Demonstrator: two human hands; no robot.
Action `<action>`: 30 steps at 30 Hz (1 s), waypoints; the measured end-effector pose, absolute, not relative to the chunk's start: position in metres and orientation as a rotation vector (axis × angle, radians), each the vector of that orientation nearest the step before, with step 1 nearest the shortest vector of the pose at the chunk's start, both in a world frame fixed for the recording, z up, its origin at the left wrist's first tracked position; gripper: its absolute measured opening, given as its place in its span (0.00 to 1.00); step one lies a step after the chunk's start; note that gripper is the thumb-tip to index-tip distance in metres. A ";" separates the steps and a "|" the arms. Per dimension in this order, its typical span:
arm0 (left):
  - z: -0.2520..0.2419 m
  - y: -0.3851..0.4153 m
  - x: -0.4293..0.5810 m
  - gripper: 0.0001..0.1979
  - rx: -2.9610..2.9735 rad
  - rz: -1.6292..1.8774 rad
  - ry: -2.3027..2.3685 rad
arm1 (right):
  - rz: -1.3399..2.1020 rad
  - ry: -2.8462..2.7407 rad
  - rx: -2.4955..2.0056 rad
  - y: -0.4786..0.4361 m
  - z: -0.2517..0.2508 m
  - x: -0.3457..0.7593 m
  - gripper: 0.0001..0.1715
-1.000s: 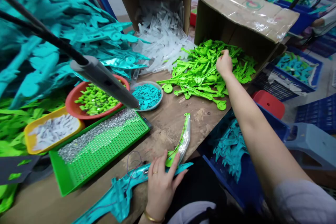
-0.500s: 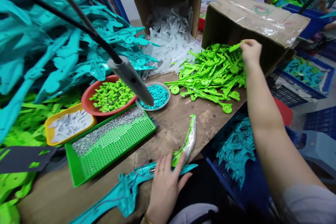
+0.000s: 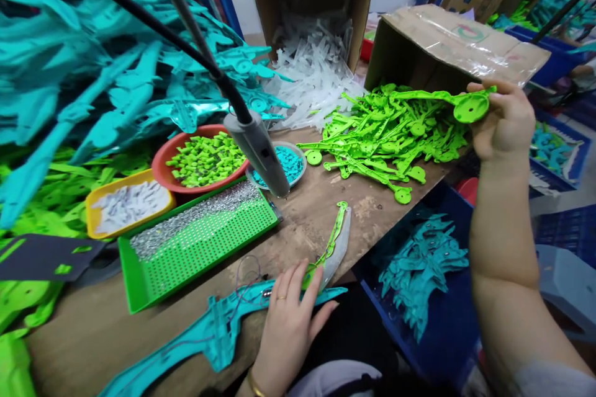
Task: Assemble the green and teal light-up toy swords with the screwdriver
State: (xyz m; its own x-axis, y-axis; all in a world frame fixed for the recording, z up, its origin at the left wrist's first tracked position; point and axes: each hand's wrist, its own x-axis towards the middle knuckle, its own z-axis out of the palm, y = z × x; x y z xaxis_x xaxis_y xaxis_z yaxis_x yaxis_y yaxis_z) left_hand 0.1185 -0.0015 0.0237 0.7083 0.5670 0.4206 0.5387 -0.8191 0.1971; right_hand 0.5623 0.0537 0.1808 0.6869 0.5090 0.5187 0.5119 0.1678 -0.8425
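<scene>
Scuffed brown counter (image 3: 310, 226) bears one perforated green plastic tray (image 3: 205, 254), one long turquoise plastic shell (image 3: 222, 329), heaped lime-green plastic parts (image 3: 382, 127).

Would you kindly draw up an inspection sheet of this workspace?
Surface: brown worktop, scuffed and stained.
Work in hand: teal part; curved green piece with a translucent piece along its edge.
Clutter: green heap, translucent heap, teal heap, perforated green tray, red bowl, yellow tray.
Left hand: laid over the teal part and curved green piece, fingers extended.
Right hand: grips a disc-ended green part, raised beside the green heap.
Cables: thin wires at the teal part; a dark cable or rod reaches a grey tool.
Surroundings: cardboard boxes behind; blue crate of teal pieces below.
</scene>
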 end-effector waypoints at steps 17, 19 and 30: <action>0.031 0.006 0.088 0.14 2.828 0.875 0.892 | -0.188 -1.320 -2.013 0.157 0.081 0.556 0.20; 0.031 0.008 0.081 0.14 2.829 0.882 0.930 | -0.193 -1.216 -2.178 0.175 0.080 0.589 0.21; 0.022 0.012 0.062 0.12 2.865 0.871 0.927 | -0.232 -0.945 -1.764 0.170 0.154 0.649 0.24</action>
State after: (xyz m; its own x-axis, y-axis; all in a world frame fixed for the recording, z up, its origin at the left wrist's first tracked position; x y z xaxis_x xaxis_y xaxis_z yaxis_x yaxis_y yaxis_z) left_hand 0.0624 0.0124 0.0222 0.6708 0.5426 0.5056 0.5385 -0.8251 0.1710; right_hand 0.6494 0.1696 0.1537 0.6665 0.4827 0.5681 0.6911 -0.1145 -0.7136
